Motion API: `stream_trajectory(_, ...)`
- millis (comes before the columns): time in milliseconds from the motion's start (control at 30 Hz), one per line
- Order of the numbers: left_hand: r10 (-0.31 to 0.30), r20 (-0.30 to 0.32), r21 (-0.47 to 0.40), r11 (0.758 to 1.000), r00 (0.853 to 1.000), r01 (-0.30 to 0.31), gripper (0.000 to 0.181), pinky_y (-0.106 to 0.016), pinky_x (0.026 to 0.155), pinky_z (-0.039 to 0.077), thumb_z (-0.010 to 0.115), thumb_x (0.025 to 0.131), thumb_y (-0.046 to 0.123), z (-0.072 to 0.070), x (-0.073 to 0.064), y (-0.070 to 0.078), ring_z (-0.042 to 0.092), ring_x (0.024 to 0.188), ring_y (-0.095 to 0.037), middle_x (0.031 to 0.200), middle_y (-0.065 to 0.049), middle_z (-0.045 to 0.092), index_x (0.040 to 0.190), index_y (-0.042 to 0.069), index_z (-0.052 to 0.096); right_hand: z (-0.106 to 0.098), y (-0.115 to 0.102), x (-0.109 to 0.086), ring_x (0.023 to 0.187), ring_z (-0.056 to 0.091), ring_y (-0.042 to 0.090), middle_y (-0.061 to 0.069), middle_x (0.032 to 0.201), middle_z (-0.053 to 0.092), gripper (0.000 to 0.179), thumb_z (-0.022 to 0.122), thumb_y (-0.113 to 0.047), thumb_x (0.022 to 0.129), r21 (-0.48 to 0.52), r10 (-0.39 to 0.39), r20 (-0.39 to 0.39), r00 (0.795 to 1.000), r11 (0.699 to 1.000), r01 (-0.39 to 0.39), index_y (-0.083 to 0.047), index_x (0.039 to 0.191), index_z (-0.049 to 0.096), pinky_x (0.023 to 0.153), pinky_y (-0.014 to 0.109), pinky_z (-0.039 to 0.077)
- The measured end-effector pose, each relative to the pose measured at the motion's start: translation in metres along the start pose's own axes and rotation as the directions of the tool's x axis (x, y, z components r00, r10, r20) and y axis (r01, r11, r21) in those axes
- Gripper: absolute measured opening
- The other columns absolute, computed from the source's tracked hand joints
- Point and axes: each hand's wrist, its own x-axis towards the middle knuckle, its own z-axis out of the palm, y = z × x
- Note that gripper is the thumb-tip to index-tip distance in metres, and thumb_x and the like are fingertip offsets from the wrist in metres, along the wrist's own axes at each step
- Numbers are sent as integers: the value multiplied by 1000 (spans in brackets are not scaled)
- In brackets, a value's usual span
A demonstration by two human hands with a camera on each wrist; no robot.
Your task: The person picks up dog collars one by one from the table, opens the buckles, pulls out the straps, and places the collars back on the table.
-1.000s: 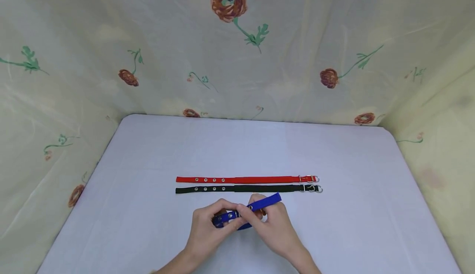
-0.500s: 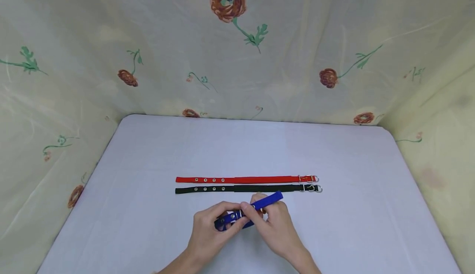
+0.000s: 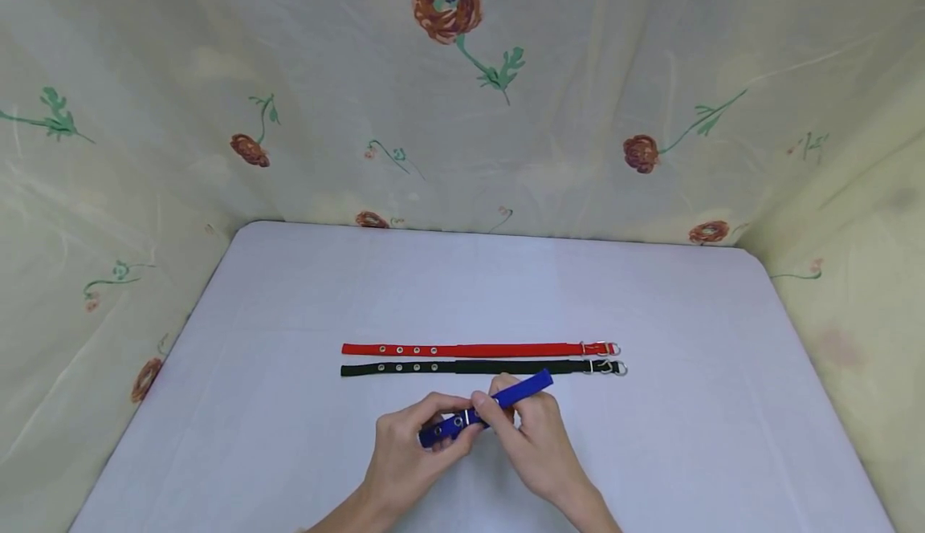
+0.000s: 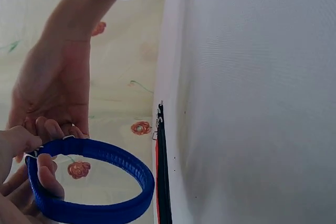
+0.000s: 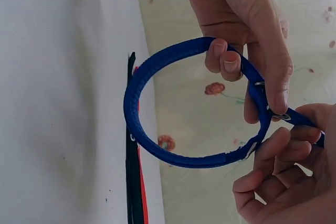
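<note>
A blue collar [image 3: 519,392] with metal eyelets is held above the table, bent into a closed ring [image 5: 181,160] as both wrist views show. My left hand [image 3: 406,445] grips the band near its buckle, fingers curled inside the ring. With thumb and fingers my right hand [image 3: 531,445] pinches the strap beside the metal keeper loop [image 3: 467,417]. The strap's free end sticks out up and to the right past that hand. In the right wrist view the strap passes through the hardware; whether the prong sits in an eyelet cannot be told.
Just beyond the hands a black collar [image 3: 506,367] lies flat and straight. Parallel behind it is a red collar [image 3: 506,350], buckles of both at the right. The white table [image 3: 253,292] has flowered cloth [image 3: 564,115] around its back and sides.
The blue strap has shifted slightly right, its free end reaching a little further up and right. My left fingers have moved slightly right along it. Both hands keep their hold.
</note>
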Motion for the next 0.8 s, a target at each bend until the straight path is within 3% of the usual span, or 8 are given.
stream_trajectory(167,-39,-16,-16,999,999,38,22,-21,67,61,87,93,22,2,1,0,70,73,3,99,1,85,112,16,78,-2,0,1,68,48,3,-16,68,48,30,63,-29,110,-7,19,7,1000,1000,-19,-22,80,61,62,25,41)
stream_trajectory(300,-178,14,-126,976,984,178,20,-22,76,64,85,95,26,2,5,0,79,85,-7,104,2,85,113,19,77,-4,-3,1,74,53,5,-11,73,54,25,66,-33,108,21,99,50,994,995,-100,-20,86,66,64,23,42)
stream_trajectory(367,-280,58,-199,937,958,286,21,-22,77,64,83,97,28,1,8,0,81,85,-13,105,-1,84,115,19,76,-4,-4,2,77,54,6,-8,77,58,24,66,-35,108,50,147,92,985,987,-152,-17,92,68,65,23,43)
stream_trajectory(433,-374,112,-258,884,921,390,24,-22,76,63,81,98,29,0,10,-1,79,82,-16,104,-7,84,117,16,76,-3,-5,2,80,54,7,-5,82,60,25,65,-36,109,80,183,135,974,978,-195,-13,98,67,67,23,43)
stream_trajectory(567,-486,196,-301,797,852,524,34,-24,74,60,79,99,34,-4,15,-3,73,78,-14,102,-16,83,124,12,73,-3,-4,2,85,57,10,3,92,66,23,60,-34,112,111,193,176,965,970,-215,-12,110,63,74,24,46)
stream_trajectory(633,-511,223,-322,765,830,557,37,-26,76,59,79,100,35,-5,16,-4,70,80,-13,102,-17,82,127,11,72,-3,-2,3,87,60,13,8,96,68,20,58,-31,113,119,186,182,966,970,-210,-11,114,61,78,23,48)
stream_trajectory(800,-547,262,-377,700,795,606,40,-28,81,56,76,101,35,-4,17,-7,67,84,-15,96,-10,81,132,10,69,-2,2,4,86,63,15,12,97,72,16,58,-25,113,121,194,179,964,968,-218,-10,117,60,78,22,51)
